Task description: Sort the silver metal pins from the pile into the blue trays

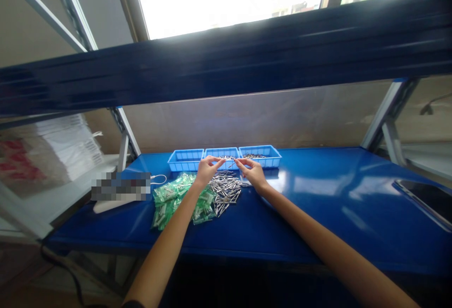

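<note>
My left hand (207, 170) is closed in a pinch in front of the middle tray; whatever lies between its fingertips is too small to make out. Close beside it, my right hand (253, 172) pinches a thin metal pin (231, 165), whose free end points toward the left fingertips. Below both hands a heap of loose silvery metal pins (226, 192) is spread on the blue table. Clear bags with green and white contents (168, 199) lie left of the heap, partly behind my left forearm.
Three joined blue trays stand behind the hands: the left tray (186, 166), the middle tray (221, 151) and the right tray (270, 162), the latter two with metal pieces inside. A phone (425, 199) lies at the right. A blue shelf beam (226, 65) crosses overhead.
</note>
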Action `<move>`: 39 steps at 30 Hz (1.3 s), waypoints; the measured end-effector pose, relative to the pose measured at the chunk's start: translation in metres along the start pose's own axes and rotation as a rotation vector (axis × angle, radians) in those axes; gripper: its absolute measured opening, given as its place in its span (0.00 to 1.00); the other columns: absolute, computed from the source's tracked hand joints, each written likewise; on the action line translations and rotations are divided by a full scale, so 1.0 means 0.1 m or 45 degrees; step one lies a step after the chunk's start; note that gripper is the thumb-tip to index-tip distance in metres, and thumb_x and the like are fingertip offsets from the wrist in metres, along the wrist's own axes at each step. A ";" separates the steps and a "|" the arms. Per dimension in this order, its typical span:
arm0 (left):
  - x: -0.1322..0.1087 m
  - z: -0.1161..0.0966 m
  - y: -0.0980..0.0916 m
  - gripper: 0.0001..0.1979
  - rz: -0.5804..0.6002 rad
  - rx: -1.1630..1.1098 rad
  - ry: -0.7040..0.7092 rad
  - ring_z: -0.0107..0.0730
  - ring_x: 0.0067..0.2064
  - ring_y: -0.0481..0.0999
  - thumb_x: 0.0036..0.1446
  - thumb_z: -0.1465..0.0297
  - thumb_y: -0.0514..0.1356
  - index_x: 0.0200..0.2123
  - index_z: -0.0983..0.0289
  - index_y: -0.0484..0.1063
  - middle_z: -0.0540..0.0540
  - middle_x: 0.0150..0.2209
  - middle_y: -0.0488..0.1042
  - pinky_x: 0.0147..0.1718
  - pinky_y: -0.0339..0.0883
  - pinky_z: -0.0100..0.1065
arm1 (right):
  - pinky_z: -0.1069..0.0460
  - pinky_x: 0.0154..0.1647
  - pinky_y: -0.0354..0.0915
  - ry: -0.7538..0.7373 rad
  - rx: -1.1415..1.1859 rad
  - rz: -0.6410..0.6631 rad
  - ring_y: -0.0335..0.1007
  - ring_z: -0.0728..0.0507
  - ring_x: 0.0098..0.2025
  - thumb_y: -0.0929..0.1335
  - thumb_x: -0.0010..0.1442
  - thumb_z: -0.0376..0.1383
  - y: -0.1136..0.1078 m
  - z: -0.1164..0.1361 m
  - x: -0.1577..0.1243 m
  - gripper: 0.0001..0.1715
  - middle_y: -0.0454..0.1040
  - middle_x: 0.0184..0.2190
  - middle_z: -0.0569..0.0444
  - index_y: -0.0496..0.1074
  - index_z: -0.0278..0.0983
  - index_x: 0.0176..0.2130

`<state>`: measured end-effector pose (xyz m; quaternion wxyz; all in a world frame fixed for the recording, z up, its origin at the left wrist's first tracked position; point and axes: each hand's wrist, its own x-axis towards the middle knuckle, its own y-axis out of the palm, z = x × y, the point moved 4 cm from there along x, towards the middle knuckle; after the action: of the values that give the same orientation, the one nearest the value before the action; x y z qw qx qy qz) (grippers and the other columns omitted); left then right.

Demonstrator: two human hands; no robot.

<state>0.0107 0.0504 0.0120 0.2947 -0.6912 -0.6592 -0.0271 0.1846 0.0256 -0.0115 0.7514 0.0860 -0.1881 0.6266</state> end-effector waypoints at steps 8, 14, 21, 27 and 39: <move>-0.04 -0.04 0.07 0.19 0.127 -0.041 -0.037 0.19 0.19 0.64 0.54 0.57 0.56 0.36 0.65 0.78 0.56 0.37 0.77 0.18 0.60 0.25 | 0.55 0.18 0.61 -0.004 -0.056 0.015 0.61 0.51 0.17 0.67 0.50 0.50 -0.01 -0.05 -0.01 0.24 0.75 0.28 0.50 0.76 0.33 0.36; -0.02 -0.01 0.06 0.21 0.109 -0.050 -0.072 0.20 0.19 0.64 0.56 0.56 0.52 0.40 0.66 0.77 0.55 0.33 0.77 0.17 0.59 0.25 | 0.55 0.19 0.61 0.027 -0.089 0.013 0.61 0.51 0.17 0.67 0.50 0.48 -0.03 -0.06 0.00 0.23 0.75 0.28 0.50 0.76 0.33 0.38; -0.04 -0.01 0.06 0.19 0.130 -0.016 -0.057 0.19 0.19 0.64 0.54 0.57 0.55 0.38 0.65 0.78 0.56 0.35 0.76 0.18 0.59 0.25 | 0.54 0.19 0.62 0.043 -0.072 0.034 0.62 0.51 0.16 0.67 0.51 0.47 -0.02 -0.08 0.00 0.21 0.77 0.32 0.48 0.76 0.34 0.37; -0.04 0.00 0.05 0.17 0.101 0.056 0.035 0.28 0.27 0.72 0.48 0.57 0.61 0.33 0.65 0.79 0.57 0.35 0.76 0.24 0.64 0.28 | 0.55 0.17 0.62 0.044 -0.183 -0.080 0.64 0.50 0.15 0.68 0.50 0.47 -0.12 -0.07 0.02 0.19 0.77 0.27 0.49 0.76 0.33 0.30; -0.07 0.05 0.07 0.16 0.176 0.571 0.103 0.33 0.33 0.72 0.43 0.54 0.64 0.25 0.62 0.78 0.54 0.31 0.75 0.30 0.61 0.30 | 0.56 0.14 0.66 0.123 0.029 0.011 0.65 0.51 0.15 0.70 0.47 0.52 -0.07 -0.03 -0.01 0.24 0.75 0.23 0.50 0.73 0.33 0.27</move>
<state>0.0143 0.0467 0.0027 0.4681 -0.6503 -0.5876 0.1128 0.1923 0.0245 -0.0142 0.7558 0.0633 -0.1450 0.6354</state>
